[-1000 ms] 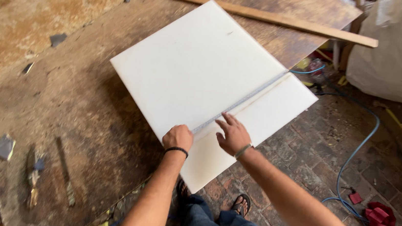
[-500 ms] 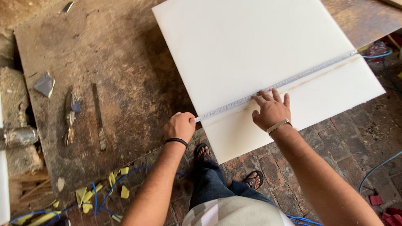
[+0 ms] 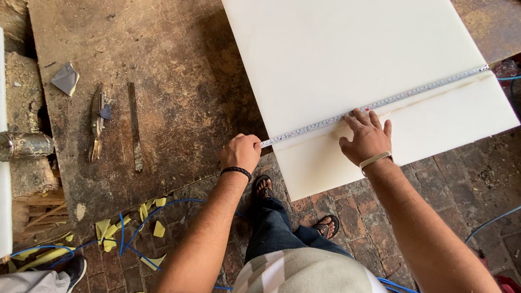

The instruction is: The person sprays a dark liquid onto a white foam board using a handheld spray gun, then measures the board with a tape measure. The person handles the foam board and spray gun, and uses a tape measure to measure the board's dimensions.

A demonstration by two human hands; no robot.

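Worn bench (image 3: 173,61) bears white board (image 3: 346,53), perhaps pliers (image 3: 96,123).

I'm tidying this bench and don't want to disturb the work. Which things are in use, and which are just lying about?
In use:
white board
tape measure, stretched across it
left hand at the tape's end
right hand pressing on the board

Lying about:
pliers
metal file
metal can
yellow scraps
blue cable

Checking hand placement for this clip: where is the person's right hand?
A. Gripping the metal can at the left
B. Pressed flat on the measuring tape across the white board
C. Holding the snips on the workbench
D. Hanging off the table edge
B: the right hand lies spread, palm down, on the measuring tape stretched over the white board, while the left hand holds the tape's end at the board's edge.
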